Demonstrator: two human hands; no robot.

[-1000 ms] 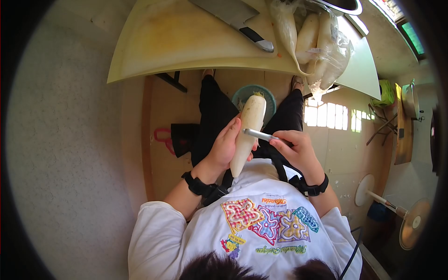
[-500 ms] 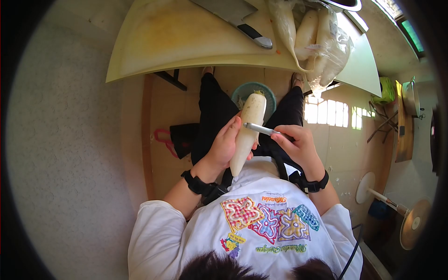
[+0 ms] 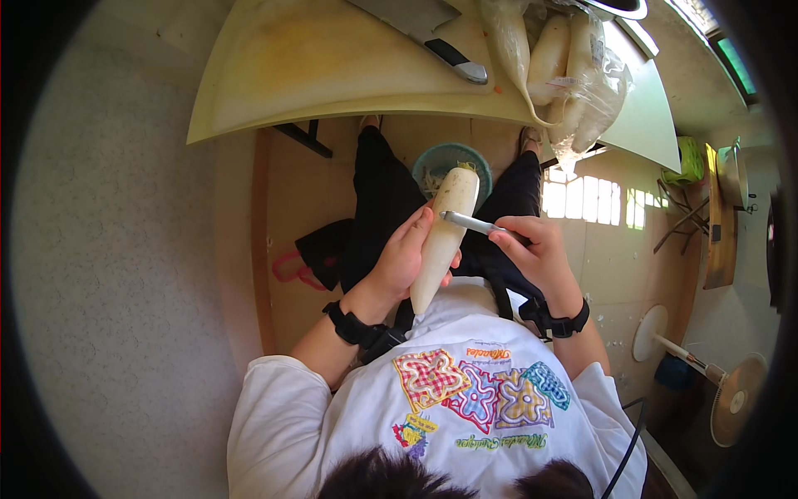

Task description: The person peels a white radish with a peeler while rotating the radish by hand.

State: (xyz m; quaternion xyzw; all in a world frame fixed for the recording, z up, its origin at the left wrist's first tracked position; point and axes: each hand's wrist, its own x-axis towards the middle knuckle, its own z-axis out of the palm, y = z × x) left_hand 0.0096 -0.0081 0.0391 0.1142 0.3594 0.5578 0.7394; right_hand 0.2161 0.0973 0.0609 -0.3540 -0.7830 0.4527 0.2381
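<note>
Head view: left hand (image 3: 401, 256) grasping white radish (image 3: 441, 244) from 9 o'clock, green end pointing toward 1 o'clock; right hand (image 3: 539, 251) clenching metal peeler (image 3: 472, 224) from 3 o'clock. Peeler tip shifting slightly toward that green end; stroke apparently advancing along skin.

Pedestal fan (image 3: 738, 402), pale wall (image 3: 125, 274)

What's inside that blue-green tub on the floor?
Some pale scraps show in the left part of the tub. The white radish, held up in front, covers much of the middle, so whatever lies behind it can't be seen.
</note>
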